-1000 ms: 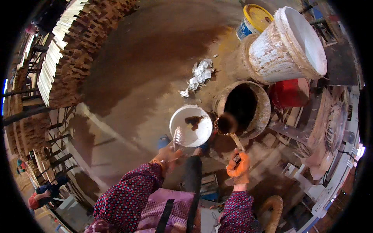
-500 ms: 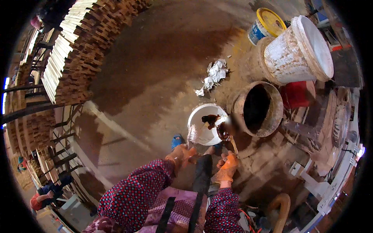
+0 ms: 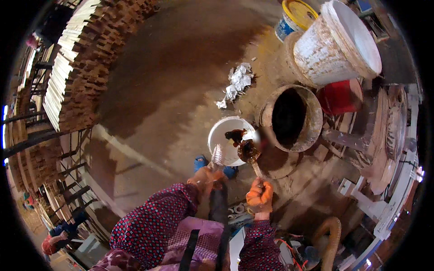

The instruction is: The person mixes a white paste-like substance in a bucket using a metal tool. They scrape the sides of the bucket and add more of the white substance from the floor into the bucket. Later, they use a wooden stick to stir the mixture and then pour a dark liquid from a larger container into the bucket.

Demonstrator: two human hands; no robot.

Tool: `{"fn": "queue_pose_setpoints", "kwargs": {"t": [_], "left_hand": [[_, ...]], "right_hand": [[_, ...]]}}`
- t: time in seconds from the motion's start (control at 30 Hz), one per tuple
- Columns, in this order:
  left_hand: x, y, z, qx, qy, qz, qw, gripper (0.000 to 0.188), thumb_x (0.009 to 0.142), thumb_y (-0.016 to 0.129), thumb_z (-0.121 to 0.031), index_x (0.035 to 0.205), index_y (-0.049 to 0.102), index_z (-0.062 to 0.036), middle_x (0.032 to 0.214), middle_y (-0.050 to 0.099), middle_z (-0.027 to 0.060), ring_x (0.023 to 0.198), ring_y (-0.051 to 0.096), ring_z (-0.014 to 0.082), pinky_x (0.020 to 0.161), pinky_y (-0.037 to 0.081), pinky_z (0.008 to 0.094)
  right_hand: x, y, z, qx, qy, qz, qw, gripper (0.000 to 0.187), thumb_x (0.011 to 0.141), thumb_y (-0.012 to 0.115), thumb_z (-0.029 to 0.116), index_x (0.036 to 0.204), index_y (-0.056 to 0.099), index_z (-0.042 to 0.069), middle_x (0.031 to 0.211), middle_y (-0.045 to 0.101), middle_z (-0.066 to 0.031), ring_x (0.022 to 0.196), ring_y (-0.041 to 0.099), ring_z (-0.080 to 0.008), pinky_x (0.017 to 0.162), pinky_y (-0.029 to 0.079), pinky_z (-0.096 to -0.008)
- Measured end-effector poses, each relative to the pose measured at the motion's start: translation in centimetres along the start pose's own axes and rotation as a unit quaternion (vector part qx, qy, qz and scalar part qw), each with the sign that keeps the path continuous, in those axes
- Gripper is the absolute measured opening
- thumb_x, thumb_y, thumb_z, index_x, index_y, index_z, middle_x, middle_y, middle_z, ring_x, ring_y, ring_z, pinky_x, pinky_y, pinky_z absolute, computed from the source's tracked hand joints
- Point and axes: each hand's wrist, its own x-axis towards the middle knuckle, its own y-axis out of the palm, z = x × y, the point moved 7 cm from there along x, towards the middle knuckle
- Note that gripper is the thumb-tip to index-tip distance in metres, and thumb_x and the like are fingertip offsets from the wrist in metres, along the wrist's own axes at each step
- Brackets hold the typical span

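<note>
In front of my feet stands a white bucket [image 3: 214, 135], with dark brown sticky stuff [image 3: 235, 136] inside it. My left hand [image 3: 204, 178], in an orange glove, is closed on a pale brush [image 3: 218, 155] whose ribbed, bristly head stands against the bucket's near-left rim. My right hand [image 3: 260, 197], also gloved in orange, is wrapped round the handle of a stirring paddle [image 3: 248, 152]. Its broad end is coated in glossy brown liquid and lies at the bucket's right rim. The exact shape under the coating is hidden.
A crusted drum [image 3: 266, 117] with a dark inside stands right of the bucket. Beyond it are a large white pail [image 3: 316, 54], a yellow-lidded tub [image 3: 285, 27] and a red bucket [image 3: 339, 97]. Crumpled white scraps [image 3: 238, 81] lie ahead. Stacked wood strips [image 3: 86, 67] rise at far left.
The brush in my left hand has come upright at the bucket's rim. My right hand has moved slightly left, and the paddle's coated end now lies further over the bucket. The view has shifted.
</note>
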Motion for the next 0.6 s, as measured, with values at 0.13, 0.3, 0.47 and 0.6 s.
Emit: {"fn": "queue_pose_setpoints", "kwargs": {"t": [0.13, 0.3, 0.47, 0.6], "left_hand": [[0.3, 1.4, 0.2, -0.05, -0.027, -0.006, 0.998, 0.037, 0.091, 0.06, -0.014, 0.125, 0.05, -0.0044, 0.105, 0.064, 0.0107, 0.082, 0.062, 0.0217, 0.064, 0.049, 0.0357], [0.7, 1.5, 0.3, -0.014, -0.02, -0.01, 1.0, 0.043, 0.092, 0.059, -0.015, 0.132, 0.045, -0.0073, 0.108, 0.062, 0.0075, 0.09, 0.062, 0.0212, 0.069, 0.049, 0.038], [1.9, 0.2, 1.7, 0.017, -0.001, -0.048, 0.999, 0.039, 0.093, 0.04, -0.03, 0.121, 0.052, -0.0066, 0.113, 0.063, 0.015, 0.093, 0.064, 0.0321, 0.059, 0.051, 0.0427], [2.1, 3.8, 1.8, -0.073, -0.061, -0.09, 0.991, 0.042, 0.096, 0.036, -0.035, 0.121, 0.054, -0.0081, 0.114, 0.065, 0.0131, 0.076, 0.066, 0.0309, 0.051, 0.052, 0.0408]], "right_hand": [[-3.0, 1.5, 1.4, 0.105, 0.098, 0.084, 0.986, 0.021, 0.091, 0.051, 0.025, 0.098, 0.062, 0.009, 0.064, 0.047, 0.0073, 0.043, 0.035, -0.0047, 0.039, 0.028, -0.0223], [-6.2, 5.5, 8.4, -0.133, -0.197, 0.056, 0.97, 0.019, 0.092, 0.051, 0.027, 0.101, 0.06, 0.011, 0.076, 0.056, 0.0025, 0.046, 0.038, -0.0067, 0.043, 0.031, -0.0222], [-1.5, 6.0, 15.0, -0.345, -0.4, -0.174, 0.831, 0.024, 0.093, 0.052, 0.029, 0.107, 0.052, 0.009, 0.081, 0.055, -0.0048, 0.059, 0.049, -0.0142, 0.05, 0.038, -0.0272], [6.8, -0.9, 22.8, -0.659, -0.516, -0.255, 0.484, 0.025, 0.091, 0.052, 0.026, 0.104, 0.051, 0.004, 0.088, 0.059, -0.0124, 0.079, 0.059, -0.0301, 0.063, 0.047, -0.0387]]}}
